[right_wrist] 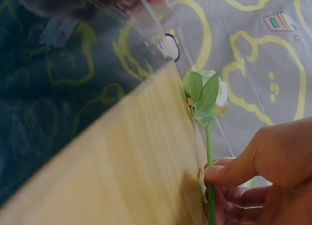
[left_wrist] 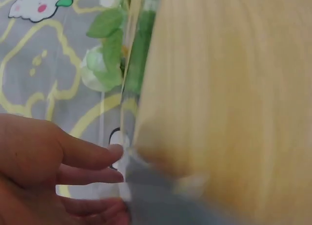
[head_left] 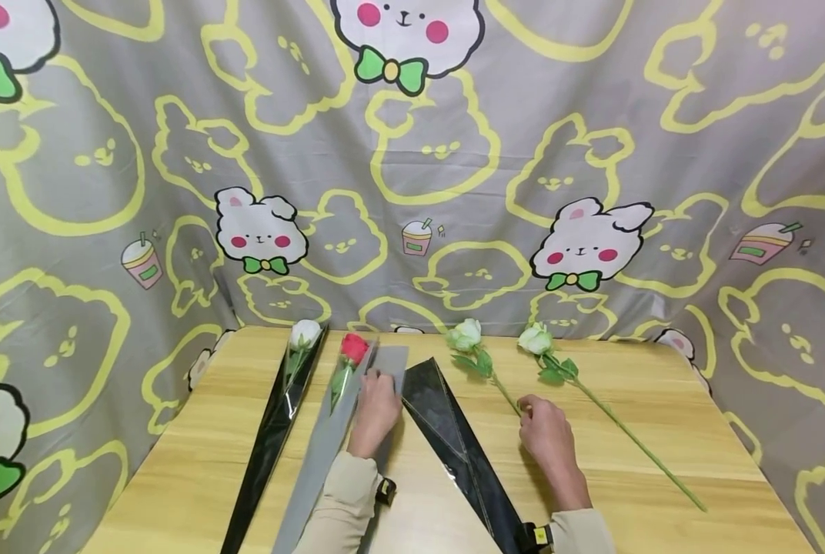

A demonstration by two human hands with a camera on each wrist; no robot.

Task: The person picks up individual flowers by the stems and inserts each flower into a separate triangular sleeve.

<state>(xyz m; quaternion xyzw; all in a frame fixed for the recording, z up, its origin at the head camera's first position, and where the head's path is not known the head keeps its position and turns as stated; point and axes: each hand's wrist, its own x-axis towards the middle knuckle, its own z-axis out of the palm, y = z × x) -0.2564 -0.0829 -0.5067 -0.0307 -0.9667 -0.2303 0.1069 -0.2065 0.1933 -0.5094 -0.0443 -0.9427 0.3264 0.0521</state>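
Observation:
My left hand (head_left: 376, 408) is at the upper end of a grey flower sleeve (head_left: 393, 360). In the left wrist view, thumb and fingers pinch at the edge by its grey corner (left_wrist: 151, 191). My right hand (head_left: 547, 435) pinches the green stem of a pale white-green rose (head_left: 465, 335) between thumb and forefinger; its bloom and leaves (right_wrist: 204, 91) show in the right wrist view. Between the hands lies a flat black sleeve (head_left: 454, 438) with a clear front. Just left of my left hand, a red rose (head_left: 354, 348) lies in a clear and grey wrapper.
A white rose (head_left: 305, 335) in a black sleeve (head_left: 267, 454) lies at the left. Right of my right hand, another pale rose (head_left: 536, 338) lies with its long stem slanting across the wooden table (head_left: 703, 415). A patterned grey curtain (head_left: 454, 231) surrounds the table's back and sides.

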